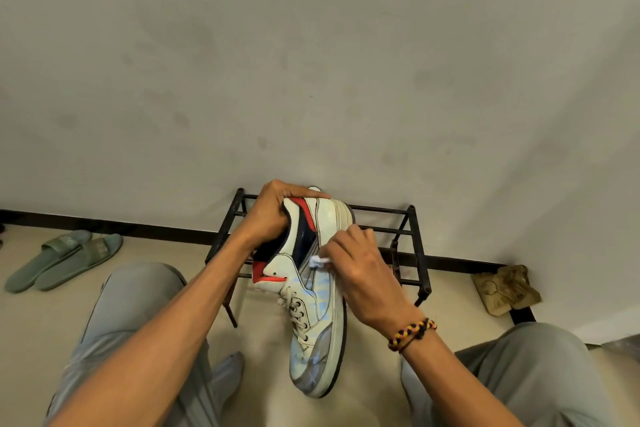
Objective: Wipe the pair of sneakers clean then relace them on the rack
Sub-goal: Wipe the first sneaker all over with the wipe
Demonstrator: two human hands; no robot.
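A white sneaker (pixel 313 305) with red and navy trim hangs in the air in front of the black metal rack (pixel 408 229), toe pointing down toward me. My left hand (pixel 273 211) grips its heel and collar from above. My right hand (pixel 356 270) pinches a small white wipe (pixel 318 261) and presses it against the sneaker's side panel. The laces sit loose in the eyelets. A second sneaker does not show.
The rack stands against a pale wall with a dark baseboard. A pair of green slides (pixel 65 258) lies on the floor at the left. A crumpled brownish cloth (pixel 505 288) lies at the right. My grey-trousered knees (pixel 138 315) flank the sneaker.
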